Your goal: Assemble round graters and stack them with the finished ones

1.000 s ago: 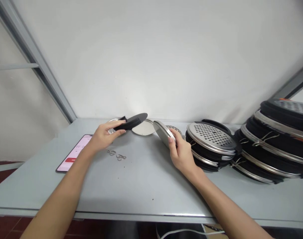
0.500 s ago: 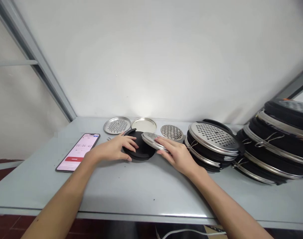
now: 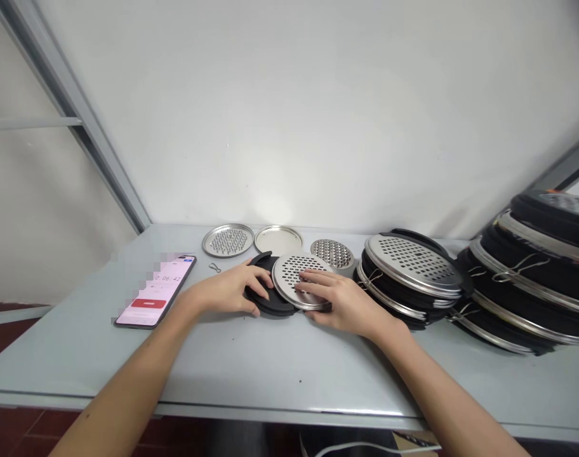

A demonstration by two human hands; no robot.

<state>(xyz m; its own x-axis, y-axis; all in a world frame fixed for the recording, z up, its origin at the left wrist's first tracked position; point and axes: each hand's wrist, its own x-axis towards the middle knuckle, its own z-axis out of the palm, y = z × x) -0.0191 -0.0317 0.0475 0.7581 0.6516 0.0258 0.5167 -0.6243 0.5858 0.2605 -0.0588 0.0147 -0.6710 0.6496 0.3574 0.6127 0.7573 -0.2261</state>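
Perforated metal grater disc (image 3: 289,274) lies over the right part of the black round holder (image 3: 275,306), overlapping it off-centre. The left hand (image 3: 228,289) grasps the holder by its left rim, thumb at the near edge; the right hand (image 3: 344,298) grasps the disc, fingers spread on top, thumb by its near edge. To align the two well, the person would probably do best to steady the holder with the left hand, keep the disc level, and press evenly on its rim rather than on the holes, where edges could be sharp. Left of the holder, a smartphone (image 3: 159,293) reads "0:06:42", the leading part masked; lettering on its red button (image 3: 149,303) is too small. No brand is legible on the disc or holder.
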